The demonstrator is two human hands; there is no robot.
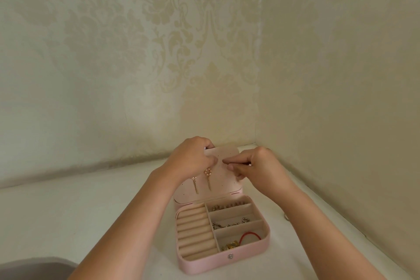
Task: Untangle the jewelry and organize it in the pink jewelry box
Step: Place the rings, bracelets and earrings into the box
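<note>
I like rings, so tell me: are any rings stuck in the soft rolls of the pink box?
No, the ring rolls in the pink jewelry box show no rings.

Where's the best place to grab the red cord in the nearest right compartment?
Probably pinch the red cord at its bare loop, from straight above: compartment walls of the pink jewelry box block the sides, and gold pieces crowd its left end.
</note>
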